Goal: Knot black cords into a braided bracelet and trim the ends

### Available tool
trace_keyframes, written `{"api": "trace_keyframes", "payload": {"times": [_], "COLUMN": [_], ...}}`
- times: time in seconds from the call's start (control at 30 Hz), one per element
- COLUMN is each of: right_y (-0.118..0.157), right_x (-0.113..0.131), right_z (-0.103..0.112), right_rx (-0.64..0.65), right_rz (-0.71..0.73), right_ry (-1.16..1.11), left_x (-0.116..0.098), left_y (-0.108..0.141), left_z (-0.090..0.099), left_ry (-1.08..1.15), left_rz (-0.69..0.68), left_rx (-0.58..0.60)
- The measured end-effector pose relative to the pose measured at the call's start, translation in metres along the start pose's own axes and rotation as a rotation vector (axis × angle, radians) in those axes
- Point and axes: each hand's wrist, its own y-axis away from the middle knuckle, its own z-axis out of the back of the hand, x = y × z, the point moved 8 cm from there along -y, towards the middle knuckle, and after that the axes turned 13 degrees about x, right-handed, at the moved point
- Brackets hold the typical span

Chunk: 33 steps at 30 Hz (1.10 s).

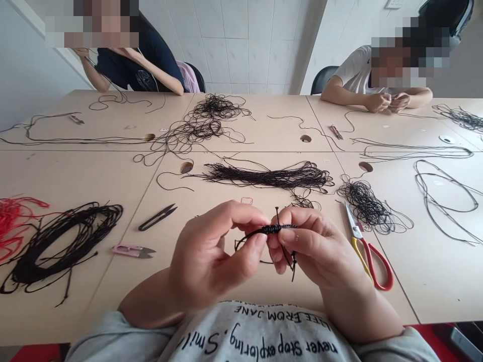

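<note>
Close in front of my chest, both hands pinch a black knotted cord bracelet (272, 230). My left hand (217, 251) grips its left end between thumb and forefinger. Thumb and fingers of my right hand (317, 246) hold the right end of the knotted section. One short cord end sticks up from the knots, and other ends hang below the right fingers. A loop of the cord shows behind my left thumb. Some of the bracelet is hidden by my fingers.
Red-and-yellow-handled scissors (372, 261) lie right of my hands. Black thread snips (157, 218), pink thread snips (134, 251), a black cord coil (109, 221) and red cord (15, 221) lie left. A black cord bundle (264, 176) lies ahead. Two people sit across the table, handling cords.
</note>
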Motion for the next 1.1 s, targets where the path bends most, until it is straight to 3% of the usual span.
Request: {"api": "trace_keyframes", "payload": {"times": [0.13, 0.37, 0.67, 0.87, 1.1], "right_y": [-0.001, 0.000, 0.000, 0.000, 0.002], "right_x": [-0.002, -0.003, -0.002, -0.001, 0.002], "right_z": [-0.003, -0.008, -0.006, -0.008, -0.007], "right_rx": [0.014, 0.063, 0.084, 0.101, 0.051], "right_rz": [-0.017, 0.027, 0.067, 0.085, 0.100], "right_ry": [-0.033, -0.077, -0.051, -0.067, 0.070], "left_x": [-0.006, -0.009, -0.008, -0.012, -0.017], "left_y": [0.007, 0.010, 0.012, 0.007, 0.005], "left_z": [0.004, 0.009, 0.005, 0.005, 0.003], "left_ry": [-0.208, -0.246, -0.202, -0.250, -0.333], "left_rz": [-0.060, -0.101, -0.089, -0.161, -0.198], "left_rx": [-0.068, -0.125, -0.104, -0.044, -0.093]}}
